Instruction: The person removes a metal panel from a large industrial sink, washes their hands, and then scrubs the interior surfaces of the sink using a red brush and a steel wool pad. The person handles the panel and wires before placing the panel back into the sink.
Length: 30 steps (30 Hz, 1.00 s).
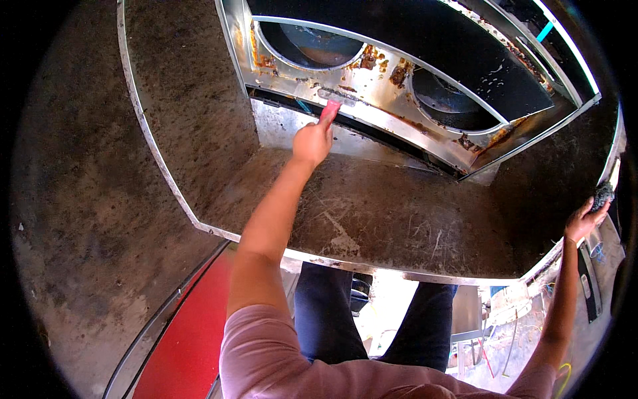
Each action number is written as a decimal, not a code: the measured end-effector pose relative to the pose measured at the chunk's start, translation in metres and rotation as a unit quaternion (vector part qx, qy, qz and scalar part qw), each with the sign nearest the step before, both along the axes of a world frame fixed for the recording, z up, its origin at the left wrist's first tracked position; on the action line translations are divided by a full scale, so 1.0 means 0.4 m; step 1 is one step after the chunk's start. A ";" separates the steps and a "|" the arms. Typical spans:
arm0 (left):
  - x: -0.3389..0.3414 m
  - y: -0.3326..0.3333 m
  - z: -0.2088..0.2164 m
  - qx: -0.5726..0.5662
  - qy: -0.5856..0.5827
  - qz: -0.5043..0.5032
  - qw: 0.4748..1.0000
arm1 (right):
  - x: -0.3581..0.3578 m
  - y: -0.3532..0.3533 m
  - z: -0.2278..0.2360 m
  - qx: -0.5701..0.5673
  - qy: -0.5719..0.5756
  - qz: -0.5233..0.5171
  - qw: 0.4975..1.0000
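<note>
Grimy sheet-metal housing (372, 219); left hand (312, 141) gripping pink tool (329, 110) at rusty panel (372, 86).

Pink-handled tool (329, 110), tip against rusty metal fan panel (372, 86), dark scouring pad (603, 195) at right rim

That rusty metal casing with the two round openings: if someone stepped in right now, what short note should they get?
Left hand: gripping a pink tool, its tip pressed to the rusty panel just below the left round opening.
Right hand: at the casing's right edge, holding a dark scrubbing wad.
Done: cannot tell.
Left: rust patches show around both openings; the casing floor looks grimy and scratched.
</note>
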<state>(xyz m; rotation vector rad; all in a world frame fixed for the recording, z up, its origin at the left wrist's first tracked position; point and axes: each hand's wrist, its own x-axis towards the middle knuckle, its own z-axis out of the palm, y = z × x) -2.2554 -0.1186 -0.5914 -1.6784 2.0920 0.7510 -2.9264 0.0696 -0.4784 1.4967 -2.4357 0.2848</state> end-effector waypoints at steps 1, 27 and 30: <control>0.009 0.021 -0.012 -0.017 0.013 0.011 1.000 | 0.002 0.000 0.002 0.001 -0.004 -0.003 1.000; -0.079 0.133 -0.034 -0.056 0.248 0.285 0.924 | 0.033 -0.037 0.013 -0.016 -0.043 -0.004 0.999; -0.121 0.114 0.054 0.018 0.081 0.077 0.994 | 0.028 -0.022 0.017 -0.022 -0.026 0.006 0.999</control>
